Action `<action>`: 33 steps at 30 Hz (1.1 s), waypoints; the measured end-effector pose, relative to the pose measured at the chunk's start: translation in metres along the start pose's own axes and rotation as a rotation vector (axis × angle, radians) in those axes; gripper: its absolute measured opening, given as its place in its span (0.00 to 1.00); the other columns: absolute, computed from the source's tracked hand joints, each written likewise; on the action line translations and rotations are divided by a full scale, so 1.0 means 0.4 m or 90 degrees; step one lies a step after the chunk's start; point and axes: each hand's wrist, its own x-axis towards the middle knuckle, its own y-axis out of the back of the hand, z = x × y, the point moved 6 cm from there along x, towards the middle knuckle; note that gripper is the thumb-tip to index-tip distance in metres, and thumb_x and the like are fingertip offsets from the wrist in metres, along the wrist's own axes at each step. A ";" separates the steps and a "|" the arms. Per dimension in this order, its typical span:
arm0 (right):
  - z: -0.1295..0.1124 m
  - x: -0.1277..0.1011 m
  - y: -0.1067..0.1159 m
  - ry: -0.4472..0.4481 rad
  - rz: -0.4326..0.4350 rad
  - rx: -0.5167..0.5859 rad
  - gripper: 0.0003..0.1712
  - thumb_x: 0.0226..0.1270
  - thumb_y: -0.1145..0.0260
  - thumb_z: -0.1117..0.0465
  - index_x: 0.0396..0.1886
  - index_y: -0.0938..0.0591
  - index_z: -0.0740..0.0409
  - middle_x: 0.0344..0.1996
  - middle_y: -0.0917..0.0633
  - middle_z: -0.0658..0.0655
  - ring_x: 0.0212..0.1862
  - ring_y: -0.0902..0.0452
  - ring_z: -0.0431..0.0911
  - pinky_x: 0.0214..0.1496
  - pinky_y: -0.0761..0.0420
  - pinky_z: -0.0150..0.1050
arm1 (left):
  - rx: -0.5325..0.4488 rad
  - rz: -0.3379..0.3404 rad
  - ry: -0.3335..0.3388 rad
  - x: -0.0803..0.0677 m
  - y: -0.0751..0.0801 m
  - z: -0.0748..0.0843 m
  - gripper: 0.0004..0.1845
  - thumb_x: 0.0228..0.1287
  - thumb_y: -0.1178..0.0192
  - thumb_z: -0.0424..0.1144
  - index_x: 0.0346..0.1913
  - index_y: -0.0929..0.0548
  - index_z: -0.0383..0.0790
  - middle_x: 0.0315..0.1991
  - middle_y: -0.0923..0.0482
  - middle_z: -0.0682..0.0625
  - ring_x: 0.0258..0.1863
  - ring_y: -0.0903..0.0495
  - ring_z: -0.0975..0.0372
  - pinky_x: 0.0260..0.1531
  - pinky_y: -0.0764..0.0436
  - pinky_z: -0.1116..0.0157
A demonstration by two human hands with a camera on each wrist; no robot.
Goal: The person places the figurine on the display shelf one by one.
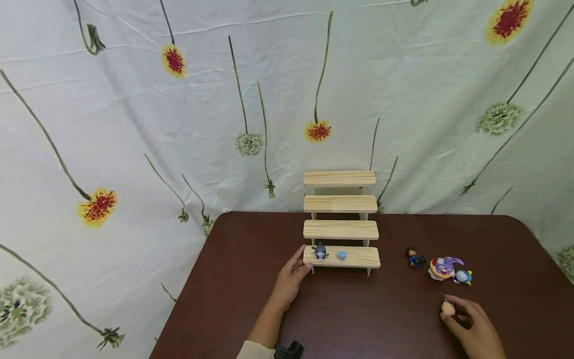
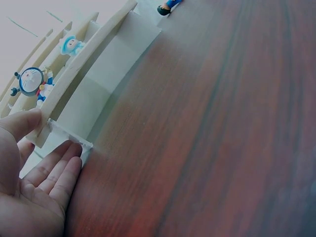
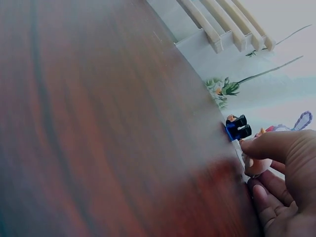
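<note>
The white flowery cloth (image 1: pixel 287 89) is bright, the dark red-brown wooden tabletop (image 1: pixel 358 309) is darker, and both wrist views look hazy and blurry.

Four-tier wooden stand (image 1: pixel 341 229), upright, lowest step held by left hand (image 1: pixel 288 281); right of it, small peach-coloured object (image 1: pixel 448 308) pinched by right hand (image 1: pixel 479 326).

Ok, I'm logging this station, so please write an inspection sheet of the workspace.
Surface: dark reddish-brown table.
Job's things: pale wooden four-tier shelf; dark-blue figurine and smaller light-blue figurine on its lowest tier; rounded peach object; right of the shelf, black-haired blue toy figure, purple toy, blue-and-white toy.
Clutter: nothing seen.
Hands: left hand grips the lowest tier's left end; right hand pinches the peach object.
Cables: nothing seen.
Surroundings: white flower-printed cloth behind the table.
</note>
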 end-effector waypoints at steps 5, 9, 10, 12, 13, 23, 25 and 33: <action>-0.004 -0.008 0.001 -0.007 0.026 0.008 0.34 0.71 0.33 0.48 0.69 0.27 0.62 0.62 0.27 0.67 0.47 0.37 0.23 0.40 0.26 0.19 | 0.010 0.004 -0.003 0.000 0.002 -0.002 0.35 0.74 0.40 0.45 0.80 0.40 0.51 0.61 0.20 0.39 0.59 0.20 0.55 0.65 0.24 0.53; -0.007 -0.010 0.003 -0.022 0.028 0.017 0.34 0.73 0.35 0.46 0.70 0.27 0.61 0.63 0.28 0.67 0.42 0.46 0.15 0.40 0.26 0.19 | 0.015 0.005 -0.006 0.001 0.003 0.000 0.35 0.74 0.41 0.45 0.80 0.40 0.50 0.61 0.20 0.39 0.58 0.20 0.56 0.65 0.24 0.55; -0.008 -0.009 0.003 -0.029 0.030 0.021 0.34 0.73 0.35 0.46 0.70 0.27 0.61 0.63 0.28 0.67 0.42 0.46 0.15 0.40 0.26 0.18 | 0.012 0.006 -0.002 0.001 0.003 0.000 0.35 0.74 0.40 0.45 0.80 0.40 0.51 0.61 0.20 0.40 0.58 0.20 0.57 0.65 0.24 0.55; -0.009 -0.008 0.005 -0.038 0.037 0.025 0.34 0.73 0.35 0.47 0.71 0.27 0.61 0.64 0.29 0.67 0.43 0.42 0.17 0.39 0.25 0.18 | 0.013 0.004 -0.004 0.000 0.003 0.001 0.35 0.74 0.41 0.45 0.80 0.40 0.50 0.61 0.20 0.39 0.58 0.20 0.57 0.64 0.24 0.55; -0.009 -0.008 0.005 -0.044 0.040 0.029 0.34 0.73 0.35 0.47 0.71 0.27 0.61 0.64 0.29 0.68 0.43 0.41 0.17 0.39 0.25 0.18 | 0.013 0.003 -0.003 0.000 0.003 0.001 0.35 0.74 0.41 0.45 0.80 0.40 0.50 0.61 0.20 0.39 0.58 0.20 0.57 0.64 0.24 0.55; -0.013 -0.008 0.005 -0.057 0.052 0.081 0.33 0.78 0.42 0.46 0.72 0.29 0.61 0.67 0.30 0.69 0.55 0.27 0.35 0.38 0.28 0.13 | 0.012 0.001 -0.007 -0.002 0.002 0.001 0.35 0.74 0.40 0.45 0.79 0.40 0.52 0.60 0.20 0.39 0.58 0.20 0.56 0.64 0.24 0.55; -0.017 -0.008 0.006 -0.060 0.055 0.090 0.33 0.78 0.43 0.44 0.72 0.29 0.59 0.68 0.28 0.69 0.47 0.32 0.20 0.38 0.27 0.14 | 0.011 0.002 -0.005 -0.002 0.002 -0.001 0.34 0.74 0.40 0.46 0.79 0.39 0.53 0.60 0.20 0.40 0.58 0.20 0.57 0.64 0.24 0.55; -0.058 -0.003 0.014 -0.022 0.086 0.083 0.33 0.76 0.44 0.39 0.69 0.25 0.56 0.64 0.21 0.67 0.39 0.37 0.09 0.36 0.23 0.20 | 0.001 0.001 -0.008 0.001 0.002 -0.004 0.35 0.73 0.39 0.45 0.79 0.39 0.54 0.59 0.19 0.41 0.56 0.19 0.58 0.64 0.24 0.57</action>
